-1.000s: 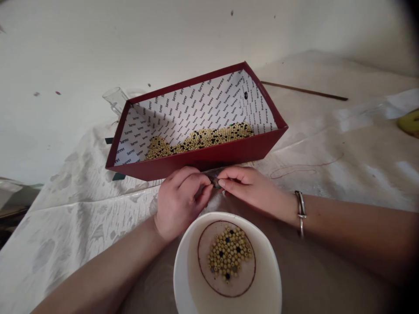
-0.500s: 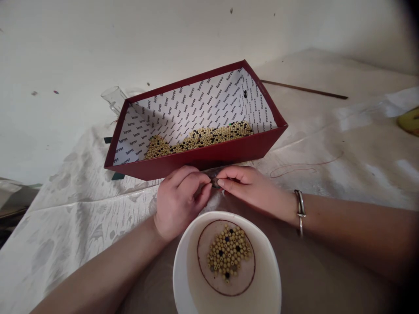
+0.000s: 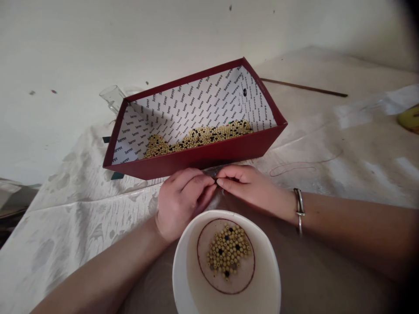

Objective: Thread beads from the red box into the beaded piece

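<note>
My left hand [image 3: 180,201] and my right hand [image 3: 249,186] meet fingertip to fingertip just in front of a red box [image 3: 209,156]. Both are pinched on a small dark thing [image 3: 213,175] that I cannot make out. The box is tilted toward me, has a printed white lining, and holds several yellow and black beads [image 3: 199,136] along its near wall. A white bowl [image 3: 186,270] sits below my hands with more yellow and black beads [image 3: 228,250] in its middle. My right wrist wears a metal bangle [image 3: 299,209].
A thin brown thread [image 3: 304,165] lies looped on the pale patterned cloth [image 3: 88,209] to the right. A clear glass [image 3: 113,98] stands behind the box's left corner. A long brown stick [image 3: 303,87] lies at the back right, and a yellow object [image 3: 410,118] sits at the right edge.
My left fingers have curled a little closer to my right fingertips. The view has shifted slightly; box and bowl stay put.
</note>
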The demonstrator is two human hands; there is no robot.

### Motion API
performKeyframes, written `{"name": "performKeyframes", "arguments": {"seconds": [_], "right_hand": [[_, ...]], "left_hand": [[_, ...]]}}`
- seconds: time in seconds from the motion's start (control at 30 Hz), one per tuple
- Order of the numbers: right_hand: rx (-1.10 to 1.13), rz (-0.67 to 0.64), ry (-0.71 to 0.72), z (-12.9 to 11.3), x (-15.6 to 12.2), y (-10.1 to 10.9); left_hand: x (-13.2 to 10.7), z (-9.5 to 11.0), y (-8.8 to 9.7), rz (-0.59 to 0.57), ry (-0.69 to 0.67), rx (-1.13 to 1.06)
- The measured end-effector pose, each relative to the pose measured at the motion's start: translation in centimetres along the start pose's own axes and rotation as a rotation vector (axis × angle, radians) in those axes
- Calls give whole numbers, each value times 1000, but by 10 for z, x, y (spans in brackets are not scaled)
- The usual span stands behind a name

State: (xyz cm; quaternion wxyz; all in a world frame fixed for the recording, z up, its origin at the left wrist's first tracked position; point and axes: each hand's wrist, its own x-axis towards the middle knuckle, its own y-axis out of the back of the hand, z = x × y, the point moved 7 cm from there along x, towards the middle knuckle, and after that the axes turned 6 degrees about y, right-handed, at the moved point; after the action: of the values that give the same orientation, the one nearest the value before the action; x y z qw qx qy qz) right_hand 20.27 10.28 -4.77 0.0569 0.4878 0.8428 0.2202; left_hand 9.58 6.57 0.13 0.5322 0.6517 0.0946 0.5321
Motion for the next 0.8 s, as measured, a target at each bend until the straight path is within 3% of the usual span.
{"name": "performKeyframes", "arguments": {"seconds": [0.53,0.8], "right_hand": [[12,4,-46,1,-2,0],[-9,-7,-3,-2,-1,0]], "left_hand": [[3,-4,0,-3,14,84],[0,1,1,8,-33,-10]]}}
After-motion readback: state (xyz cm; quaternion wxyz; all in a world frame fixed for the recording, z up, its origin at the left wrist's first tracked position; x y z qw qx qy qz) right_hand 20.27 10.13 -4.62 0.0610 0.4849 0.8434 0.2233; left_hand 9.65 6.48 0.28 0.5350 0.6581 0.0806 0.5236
